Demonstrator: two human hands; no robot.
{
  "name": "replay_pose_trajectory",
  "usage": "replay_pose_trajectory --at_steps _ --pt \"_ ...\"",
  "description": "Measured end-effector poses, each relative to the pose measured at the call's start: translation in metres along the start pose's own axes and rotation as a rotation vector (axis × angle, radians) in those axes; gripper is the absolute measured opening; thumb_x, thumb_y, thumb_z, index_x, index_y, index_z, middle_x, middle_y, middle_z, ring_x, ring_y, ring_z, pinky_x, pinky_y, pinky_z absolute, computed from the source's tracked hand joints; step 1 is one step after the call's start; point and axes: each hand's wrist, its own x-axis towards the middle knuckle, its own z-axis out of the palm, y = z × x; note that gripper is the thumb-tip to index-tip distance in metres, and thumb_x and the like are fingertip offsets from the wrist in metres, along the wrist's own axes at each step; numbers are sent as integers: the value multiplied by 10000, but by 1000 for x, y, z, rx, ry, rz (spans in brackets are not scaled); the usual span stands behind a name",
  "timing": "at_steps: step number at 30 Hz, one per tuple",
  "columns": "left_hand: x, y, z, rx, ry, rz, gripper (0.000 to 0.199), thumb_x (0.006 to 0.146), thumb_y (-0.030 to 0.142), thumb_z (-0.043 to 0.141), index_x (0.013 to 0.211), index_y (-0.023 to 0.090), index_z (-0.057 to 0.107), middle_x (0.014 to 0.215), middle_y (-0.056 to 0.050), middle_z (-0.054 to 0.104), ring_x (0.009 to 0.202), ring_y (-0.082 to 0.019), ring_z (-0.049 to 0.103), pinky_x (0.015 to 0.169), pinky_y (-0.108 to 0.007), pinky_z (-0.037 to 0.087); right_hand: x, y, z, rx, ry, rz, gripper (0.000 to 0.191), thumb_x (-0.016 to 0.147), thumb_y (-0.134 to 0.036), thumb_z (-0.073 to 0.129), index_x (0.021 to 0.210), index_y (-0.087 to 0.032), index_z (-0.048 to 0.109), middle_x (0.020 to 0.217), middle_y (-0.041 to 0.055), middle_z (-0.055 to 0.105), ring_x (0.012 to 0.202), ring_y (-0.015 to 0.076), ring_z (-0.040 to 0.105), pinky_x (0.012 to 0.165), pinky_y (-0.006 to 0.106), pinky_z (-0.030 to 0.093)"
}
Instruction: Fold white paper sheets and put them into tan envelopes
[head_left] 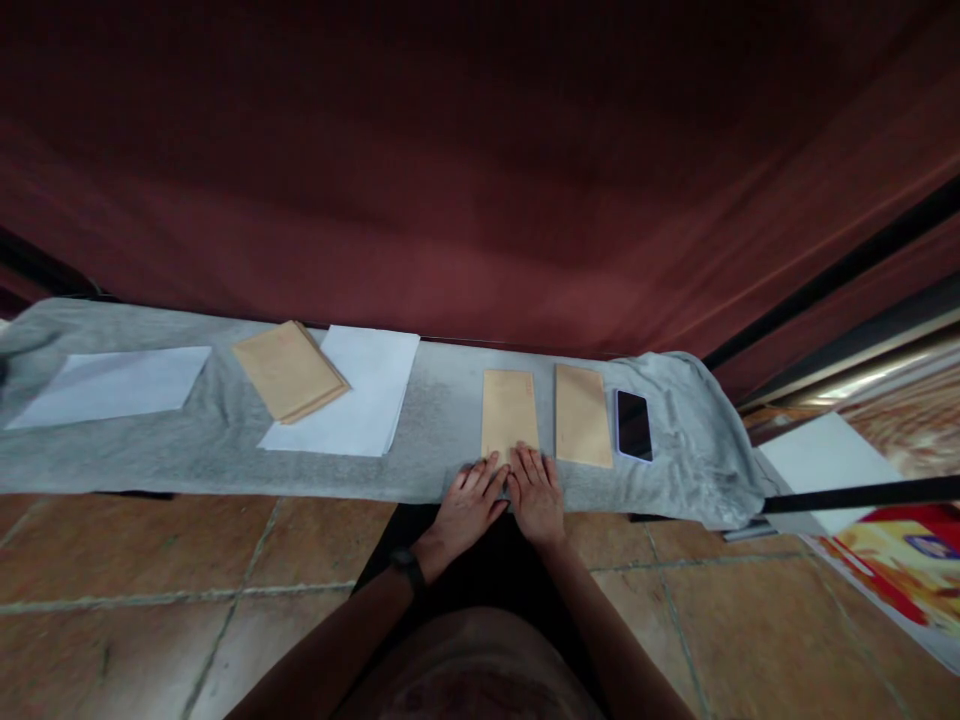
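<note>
A tan paper envelope (510, 408) lies flat on the grey cloth in front of me, with small red print near its top right. My left hand (472, 500), with a dark watch on its wrist, rests on the envelope's lower left edge, fingers stretched out. My right hand (537, 495) lies flat over the lower right edge, its fingers extended. The two hands nearly meet at the thumbs. Just right of them is a second tan envelope (583, 415), and beyond that a phone (634, 425) with a dark screen.
To the left, a stack of tan envelopes (289, 370) partly overlaps white paper sheets (360, 395). Another white sheet (112, 385) lies farther left. Grey cloth (442, 400) covers the narrow table. A dark red curtain (480, 250) hangs behind it, and a black bar (862, 495) sticks out at right.
</note>
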Motion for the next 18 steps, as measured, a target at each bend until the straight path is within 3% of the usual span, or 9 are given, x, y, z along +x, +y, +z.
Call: replay_pose_trajectory --at_steps 4,9,14,18 --pt "3 4 -3 -25 9 -11 479 989 356 531 1436 185 535 1534 -153 513 1348 -291 540 1083 -448 450 -21 3 -4 19 -13 -41 485 1060 -268 391 1538 -207 445 1590 92 445 1489 241 379 1231 479 262" --pt "17 8 -10 -81 34 -41 442 1007 275 420 1399 145 574 1435 -155 608 1338 -290 549 1139 -495 405 -27 6 -5 22 -18 -13 480 1043 -242 408 1518 -231 481 1590 95 448 1474 242 399 1232 479 262" --pt "41 13 -4 -97 10 -44 485 1034 278 338 1471 138 495 1561 -123 491 1463 -234 422 1222 -444 313 -27 6 -5 17 -11 -26 409 1019 -214 451 1391 -191 619 1577 129 461 1464 268 406 1225 493 263" --pt "67 16 9 -112 -32 -50 509 1058 328 289 1503 147 458 1611 -110 421 1505 -221 354 1247 -436 259 -28 5 -5 21 -26 -28 430 996 -205 495 1412 -153 596 1517 166 529 1443 282 425 1209 494 291"
